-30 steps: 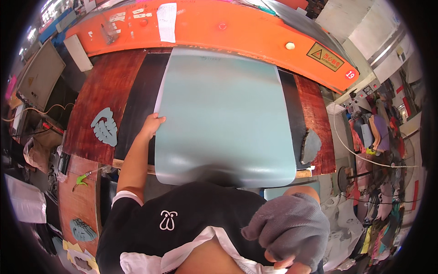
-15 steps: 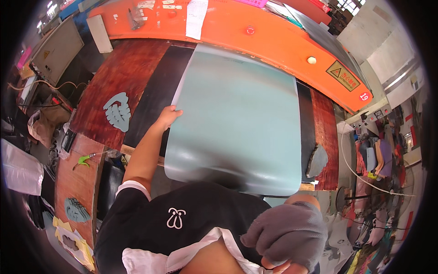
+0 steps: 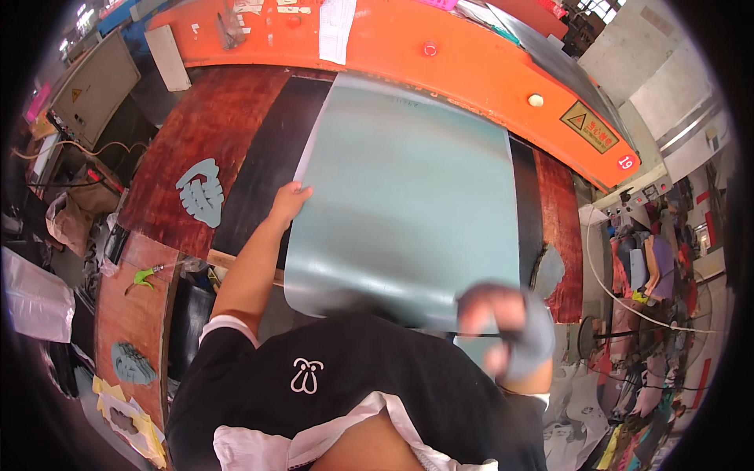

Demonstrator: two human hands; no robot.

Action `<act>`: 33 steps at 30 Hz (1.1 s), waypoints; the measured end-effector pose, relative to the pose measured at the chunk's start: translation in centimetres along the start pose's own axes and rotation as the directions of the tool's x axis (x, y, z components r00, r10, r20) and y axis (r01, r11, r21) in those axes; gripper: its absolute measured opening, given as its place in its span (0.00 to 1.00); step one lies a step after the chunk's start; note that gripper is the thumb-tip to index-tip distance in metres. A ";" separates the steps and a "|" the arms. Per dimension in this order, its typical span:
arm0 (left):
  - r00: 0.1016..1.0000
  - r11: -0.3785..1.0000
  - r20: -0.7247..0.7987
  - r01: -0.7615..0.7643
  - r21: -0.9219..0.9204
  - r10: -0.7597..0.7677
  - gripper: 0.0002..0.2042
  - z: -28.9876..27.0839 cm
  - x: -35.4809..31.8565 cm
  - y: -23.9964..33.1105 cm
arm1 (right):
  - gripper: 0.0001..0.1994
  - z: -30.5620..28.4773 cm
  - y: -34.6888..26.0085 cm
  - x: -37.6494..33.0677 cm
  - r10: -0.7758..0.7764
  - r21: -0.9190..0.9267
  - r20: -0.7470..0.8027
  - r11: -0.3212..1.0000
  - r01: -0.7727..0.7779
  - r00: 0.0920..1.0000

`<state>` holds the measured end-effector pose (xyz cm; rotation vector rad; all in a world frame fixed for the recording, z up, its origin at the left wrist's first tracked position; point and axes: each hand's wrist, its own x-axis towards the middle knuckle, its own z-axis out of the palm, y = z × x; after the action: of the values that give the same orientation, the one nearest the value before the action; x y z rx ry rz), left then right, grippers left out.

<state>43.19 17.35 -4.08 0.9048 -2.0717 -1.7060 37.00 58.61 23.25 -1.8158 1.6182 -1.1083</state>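
Note:
A large pale teal-grey sheet [image 3: 408,196] lies on a black mat [image 3: 263,169] on the reddish wooden table [image 3: 196,133], and its near edge hangs over the front. My left hand [image 3: 290,200] grips the sheet's left edge, arm stretched forward. My right hand [image 3: 503,322], blurred and partly wrapped in a grey glove or cloth, curls over the sheet's near right corner. A thin dark line crosses below its fingers; I cannot tell what that is.
An orange machine housing [image 3: 471,71] runs along the back of the table. Teal-grey cut pieces lie left [image 3: 200,192] and right [image 3: 547,271] of the sheet. A side bench at the left holds a green tool [image 3: 141,276], another cut piece [image 3: 129,363] and yellow scraps [image 3: 126,416].
My right hand has come up from close to my body onto the sheet's near right corner. My left hand stays on the left edge. The view has shifted.

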 end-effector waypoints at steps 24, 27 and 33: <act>0.987 0.968 0.011 -0.158 0.196 0.159 0.10 -3.2 19.5 0.0 | 0.19 -13.7 30.6 -6.8 0.564 0.189 -0.826 0.241 -0.952 -0.021; 0.967 0.940 -0.094 -0.204 0.272 0.237 0.18 -1.7 28.5 2.0 | 0.22 -17.8 33.1 -1.8 0.513 0.167 -0.858 0.225 -0.960 -0.029; 0.822 0.436 0.211 -0.476 0.763 0.529 0.30 -0.5 15.4 0.1 | 0.25 -8.2 29.2 -9.2 0.675 0.069 -0.735 0.178 -0.982 0.071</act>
<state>31.87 7.07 -6.23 0.3890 -2.7073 -0.3675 13.27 63.04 2.67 -0.0858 2.9571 -0.6715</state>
